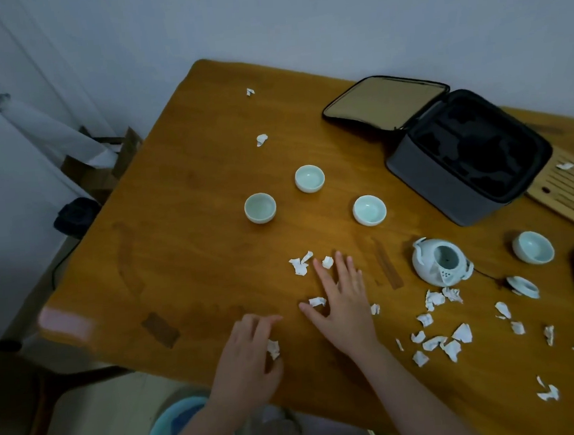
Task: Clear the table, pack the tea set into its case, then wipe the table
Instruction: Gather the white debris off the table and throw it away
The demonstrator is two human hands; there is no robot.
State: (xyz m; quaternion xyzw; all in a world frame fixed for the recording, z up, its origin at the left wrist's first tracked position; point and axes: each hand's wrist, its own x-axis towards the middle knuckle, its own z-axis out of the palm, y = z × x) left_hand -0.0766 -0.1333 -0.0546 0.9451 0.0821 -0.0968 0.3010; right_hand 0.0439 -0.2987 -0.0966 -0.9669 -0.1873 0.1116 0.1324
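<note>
A: Looking at the left grip (245, 358), is it closed?
B: Yes, its fingers curl around a paper scrap (273, 348) near the front edge of the tabletop (186, 259). The right grip (344, 305) lies flat with fingers apart, among more scraps.
A: And the tea set?
B: Three cups (309, 178) stand mouth up in the middle. The teapot (442, 261) is upright on the right, its lid (523, 286) off, near it. The case (430, 185) is open behind, its cover (383, 103) laid flat toward the far left.
</note>
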